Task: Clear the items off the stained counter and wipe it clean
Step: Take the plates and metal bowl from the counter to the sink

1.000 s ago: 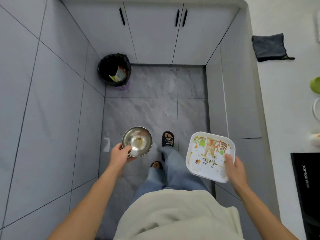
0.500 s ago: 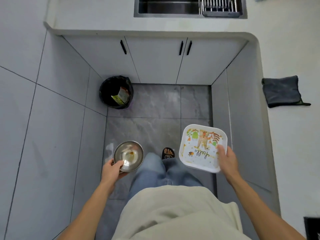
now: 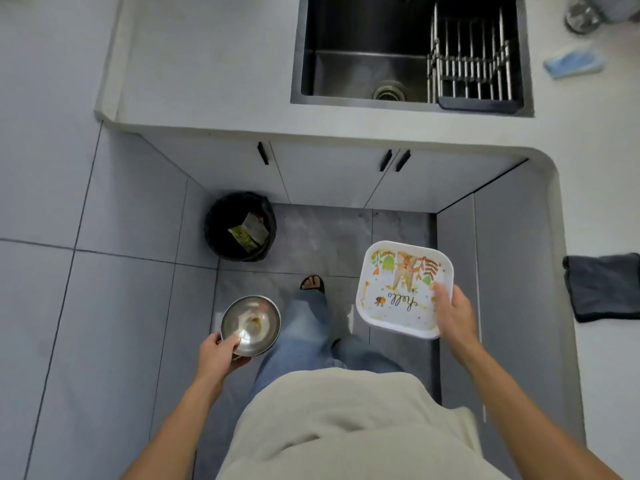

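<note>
Left hand (image 3: 220, 351) holds steel bowl (image 3: 250, 324) (smeared), right hand (image 3: 452, 315) plate (image 3: 403, 289).

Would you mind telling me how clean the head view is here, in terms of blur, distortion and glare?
Head view: wide-angle bending curves the counter edge and splays the wall tiles; the blue cloth and jar at top right are smeared; the steel bowl in the left hand shows soft glare; the printed plate in the right hand reads clearly; lighting is even, shadows faint.
</note>
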Motion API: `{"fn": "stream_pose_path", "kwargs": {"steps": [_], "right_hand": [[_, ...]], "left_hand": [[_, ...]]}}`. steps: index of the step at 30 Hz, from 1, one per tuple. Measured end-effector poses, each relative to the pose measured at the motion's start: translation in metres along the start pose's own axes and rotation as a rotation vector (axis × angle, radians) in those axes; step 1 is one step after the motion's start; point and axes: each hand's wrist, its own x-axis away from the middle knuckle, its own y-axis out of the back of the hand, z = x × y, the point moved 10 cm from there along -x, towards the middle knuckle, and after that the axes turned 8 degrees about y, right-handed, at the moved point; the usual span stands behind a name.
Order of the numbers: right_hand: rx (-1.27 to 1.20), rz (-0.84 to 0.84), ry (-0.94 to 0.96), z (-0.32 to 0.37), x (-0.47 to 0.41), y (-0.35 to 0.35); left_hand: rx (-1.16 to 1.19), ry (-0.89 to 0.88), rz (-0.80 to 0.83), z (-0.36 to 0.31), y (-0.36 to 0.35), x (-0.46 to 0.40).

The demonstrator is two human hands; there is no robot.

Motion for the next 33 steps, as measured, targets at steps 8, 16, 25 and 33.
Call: {"fn": "stream_pose_path", "kwargs": {"steps": [8,16,25,33], "right_hand": [[0.001,-0.113,-0.099,0.014,-0.029,0.02],[-0.034,-0.186,-0.139,0.046,-0.076,0.042],[-0.079,-0.101,0.032,0.183,-0.205,0.038],[-0.023,-0.127,0.186,0.317,-0.32,0.013]], "left_hand": [[-0.13,-0.126,0.153,-0.175,-0.093,-0.008],[-0.203,-0.189,0.192,-0.292,-0.174,-0.006],[-0.035,-0.196,0.199,-0.381,-0.237,0.016],[0.131,-0.238,0.243,-0.497,-0.307,0.026]]}}
